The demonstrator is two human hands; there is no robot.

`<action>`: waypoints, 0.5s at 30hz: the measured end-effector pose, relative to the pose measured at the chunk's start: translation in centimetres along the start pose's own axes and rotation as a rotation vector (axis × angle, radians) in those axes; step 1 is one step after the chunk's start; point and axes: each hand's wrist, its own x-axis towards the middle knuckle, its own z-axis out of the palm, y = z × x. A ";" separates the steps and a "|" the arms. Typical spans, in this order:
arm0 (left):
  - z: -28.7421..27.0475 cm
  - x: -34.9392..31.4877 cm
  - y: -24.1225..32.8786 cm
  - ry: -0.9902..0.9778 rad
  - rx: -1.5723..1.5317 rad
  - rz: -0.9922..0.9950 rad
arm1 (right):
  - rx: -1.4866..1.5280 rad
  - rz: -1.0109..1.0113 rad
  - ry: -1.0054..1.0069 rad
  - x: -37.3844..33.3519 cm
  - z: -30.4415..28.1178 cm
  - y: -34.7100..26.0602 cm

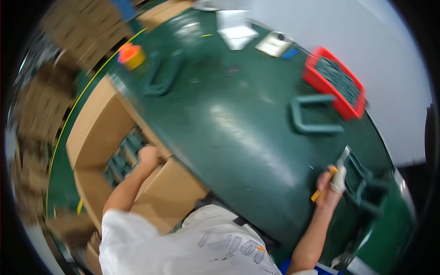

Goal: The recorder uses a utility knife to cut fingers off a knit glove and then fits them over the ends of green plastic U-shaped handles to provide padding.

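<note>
My left hand (149, 156) reaches into a cardboard box (94, 121) at the left. It looks closed, beside the green bent parts (120, 161) inside, but its fingers are hidden and I cannot make out what they hold. At the right, my right hand (326, 185) is closed around a yellow utility knife (316, 196), its blade pointing away from me. A whitish wrap covers one or more of its fingers. Just beyond that hand lie green U-shaped parts (370, 184), one partly behind the other.
The green table (220, 156) carries another U-shaped part (316, 129) by a red bin (316, 80) of small grey-green pieces. Farther left are a blurred U-shaped part (158, 89), an orange-and-yellow object (132, 56) and white paper (238, 34). Stacked cartons (98, 34) stand beyond the left edge.
</note>
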 end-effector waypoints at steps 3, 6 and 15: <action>-7.9 0.1 1.1 0.722 -0.296 0.000 | -0.082 -0.022 -0.141 -0.6 0.6 -0.3; -12.3 0.2 4.2 1.066 -0.503 0.094 | -0.059 -0.037 -0.190 -1.0 -0.3 -0.5; -21.0 -1.5 31.6 0.778 -0.633 1.070 | 0.001 -0.021 -0.273 -1.2 -0.2 -0.4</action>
